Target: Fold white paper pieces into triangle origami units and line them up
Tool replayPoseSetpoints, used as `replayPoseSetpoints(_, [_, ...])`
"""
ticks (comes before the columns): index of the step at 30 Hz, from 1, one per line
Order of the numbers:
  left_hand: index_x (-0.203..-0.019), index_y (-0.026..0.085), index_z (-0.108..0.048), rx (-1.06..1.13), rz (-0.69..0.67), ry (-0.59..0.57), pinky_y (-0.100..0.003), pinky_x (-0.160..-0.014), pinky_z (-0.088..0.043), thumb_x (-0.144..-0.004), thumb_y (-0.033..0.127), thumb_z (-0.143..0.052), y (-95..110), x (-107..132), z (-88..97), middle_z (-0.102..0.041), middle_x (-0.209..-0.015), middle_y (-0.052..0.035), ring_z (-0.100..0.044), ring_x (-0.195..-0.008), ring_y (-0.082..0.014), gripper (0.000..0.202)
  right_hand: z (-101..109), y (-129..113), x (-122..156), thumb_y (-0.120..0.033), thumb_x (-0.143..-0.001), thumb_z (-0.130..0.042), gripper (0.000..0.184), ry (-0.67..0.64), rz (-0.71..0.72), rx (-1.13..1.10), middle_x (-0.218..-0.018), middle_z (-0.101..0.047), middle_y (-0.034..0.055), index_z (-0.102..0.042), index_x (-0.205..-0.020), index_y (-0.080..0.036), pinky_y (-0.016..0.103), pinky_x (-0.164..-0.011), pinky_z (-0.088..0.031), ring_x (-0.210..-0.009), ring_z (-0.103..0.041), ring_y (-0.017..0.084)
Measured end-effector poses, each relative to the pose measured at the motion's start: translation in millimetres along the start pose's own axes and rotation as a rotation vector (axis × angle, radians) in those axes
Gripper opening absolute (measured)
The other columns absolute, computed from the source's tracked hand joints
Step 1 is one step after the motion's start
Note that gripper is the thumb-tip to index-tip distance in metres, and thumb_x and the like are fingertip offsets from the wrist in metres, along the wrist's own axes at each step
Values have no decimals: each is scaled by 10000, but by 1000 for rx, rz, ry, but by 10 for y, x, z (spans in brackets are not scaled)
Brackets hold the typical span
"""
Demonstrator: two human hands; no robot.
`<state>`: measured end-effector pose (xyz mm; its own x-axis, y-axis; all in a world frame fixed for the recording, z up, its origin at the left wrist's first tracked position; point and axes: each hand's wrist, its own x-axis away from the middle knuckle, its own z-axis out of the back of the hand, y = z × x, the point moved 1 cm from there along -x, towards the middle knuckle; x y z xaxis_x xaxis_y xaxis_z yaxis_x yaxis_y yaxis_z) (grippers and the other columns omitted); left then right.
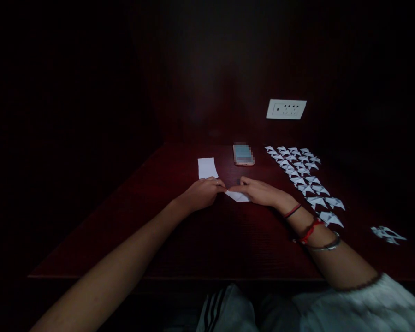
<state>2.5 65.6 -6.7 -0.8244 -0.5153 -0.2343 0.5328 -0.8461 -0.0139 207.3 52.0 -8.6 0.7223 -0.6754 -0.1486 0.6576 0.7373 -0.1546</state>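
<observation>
The paper (238, 197) lay part-folded on the table (193, 249), near the middle, its left tip pinched by the left hand (202, 193) and its right end gripped under the right hand (259, 191). This fold looked midway. Many folded pieces (302, 177) sat in rows to the right, and one blank slip (207, 167) lay just beyond, left of a phone (243, 154).

Matt white paper slip (238, 196), dark red wood-grain table (200, 244), white plastic socket plate (286, 109)
</observation>
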Motion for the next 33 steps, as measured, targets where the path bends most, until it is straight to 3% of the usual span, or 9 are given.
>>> replayPoseSetpoints(4, [-1017, 221, -536, -16, 16, -9, -280, -813, -342, -737, 55, -353, 10, -3, 9, -525, -1029, 0, -443, -950, -142, 373, 39, 15, 13, -118, -775, -383, 397, -7, -10, 49, -806, -455, 30, -478, -1121, -288, 231, -602, -327, -657, -425, 115])
replayPoseSetpoints(11, [-992, 219, -552, -55, 46, 1, -284, -785, -356, -744, 64, -360, 41, 8, 12, -527, -1019, -4, -448, -931, -152, 350, 128, 105, 123, -22, -730, -361, 472, -2, -37, 96, -811, -497, 27, -536, -1068, -302, 230, -619, -336, -705, -458, 116])
replayPoseSetpoints(20, [-964, 227, -560, -129, 79, 18, -297, -727, -378, -759, 81, -376, 96, 27, 21, -545, -977, -8, -470, -897, -171, 311, 178, 158, 197, -11, -683, -371, 491, -12, -58, 113, -862, -554, 23, -569, -1027, -300, 229, -606, -351, -751, -499, 124])
replayPoseSetpoints(25, [-971, 207, -553, -138, 104, 28, -293, -741, -378, -773, 108, -380, 86, 34, 3, -536, -985, -21, -474, -901, -172, 281, 171, 178, 229, -20, -677, -384, 429, 3, -51, 30, -847, -566, 29, -608, -976, -231, 239, -687, -378, -758, -509, 121])
replayPoseSetpoints(33, [-1027, 200, -512, -72, 97, 52, -264, -773, -368, -862, 299, -312, 27, 20, -69, -495, -997, -33, -465, -904, -155, 278, 60, 18, 106, -270, -766, -471, 311, 134, -81, -119, -793, -550, 46, -548, -1056, -192, 245, -650, -385, -695, -493, 119])
